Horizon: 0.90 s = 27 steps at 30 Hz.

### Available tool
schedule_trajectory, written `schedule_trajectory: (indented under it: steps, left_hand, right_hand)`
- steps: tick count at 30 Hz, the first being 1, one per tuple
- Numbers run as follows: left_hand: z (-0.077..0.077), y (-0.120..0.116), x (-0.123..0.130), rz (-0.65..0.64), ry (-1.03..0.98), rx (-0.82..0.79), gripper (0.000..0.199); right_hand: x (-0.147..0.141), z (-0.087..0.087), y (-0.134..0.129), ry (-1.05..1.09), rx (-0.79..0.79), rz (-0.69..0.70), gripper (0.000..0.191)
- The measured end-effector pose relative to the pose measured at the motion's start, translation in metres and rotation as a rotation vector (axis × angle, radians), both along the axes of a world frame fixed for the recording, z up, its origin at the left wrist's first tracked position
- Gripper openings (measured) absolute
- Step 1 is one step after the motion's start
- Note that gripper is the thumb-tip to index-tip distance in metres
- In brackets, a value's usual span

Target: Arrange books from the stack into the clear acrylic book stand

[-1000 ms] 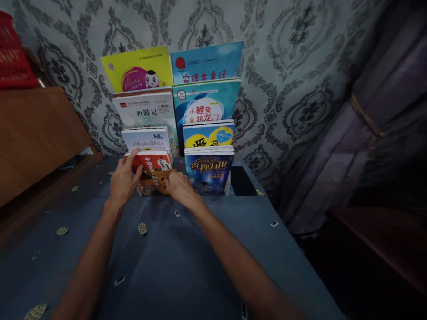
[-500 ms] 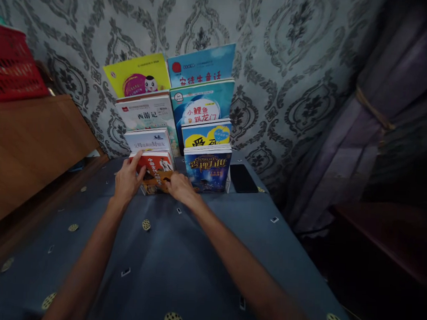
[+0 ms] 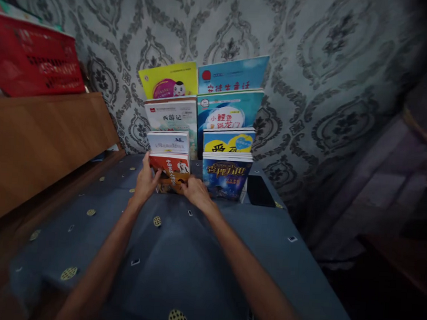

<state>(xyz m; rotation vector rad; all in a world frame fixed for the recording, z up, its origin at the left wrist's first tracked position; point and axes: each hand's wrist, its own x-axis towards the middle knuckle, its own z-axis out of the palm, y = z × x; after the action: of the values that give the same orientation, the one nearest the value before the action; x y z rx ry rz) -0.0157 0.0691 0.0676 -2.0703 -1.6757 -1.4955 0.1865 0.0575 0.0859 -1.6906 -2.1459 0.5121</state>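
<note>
Books stand upright in two stepped columns against the wall. At the front of the left column is a red and orange book (image 3: pixel 170 169). My left hand (image 3: pixel 147 179) grips its left edge, thumb on the cover. My right hand (image 3: pixel 196 191) has its fingers curled at the lower right edge of that book. Behind it rise a pale blue book (image 3: pixel 168 142), a white book (image 3: pixel 171 115) and a yellow one (image 3: pixel 170 76). The right column has a dark blue book (image 3: pixel 226 177) in front, then a yellow-and-blue book (image 3: pixel 229 140), a teal book (image 3: pixel 230 108) and a blue book (image 3: pixel 234 75).
A black phone-like slab (image 3: pixel 260 190) lies right of the books on the blue patterned cloth (image 3: pixel 165 253). At the left, a red basket (image 3: pixel 36 57) sits on a wooden cabinet (image 3: pixel 50 142). A purplish curtain (image 3: pixel 384 188) hangs at the right.
The view has shifted, so the books and hands appear further right and more of the red basket shows. My left fingers have moved from the book's top to its left edge.
</note>
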Motion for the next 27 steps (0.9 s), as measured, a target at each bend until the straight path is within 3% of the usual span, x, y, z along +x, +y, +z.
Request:
schedule_trajectory:
  steps: [3,7,19,27]
  left_hand:
    - [-0.019,0.004,-0.002,0.027,-0.154,-0.010,0.075]
    - [-0.031,0.008,-0.003,0.059,-0.161,-0.044,0.046]
    - [-0.027,0.016,-0.005,0.109,-0.107,-0.063,0.025]
    - [-0.024,0.014,-0.004,0.116,-0.074,-0.066,0.028]
  right_hand:
    - [-0.002,0.000,-0.002,-0.028,0.023,-0.003,0.038]
    - [-0.004,0.000,-0.004,-0.052,0.045,-0.008,0.036]
    - [-0.007,0.002,-0.001,-0.078,0.007,-0.048,0.039]
    - [-0.004,0.001,-0.001,-0.086,0.026,-0.036,0.036]
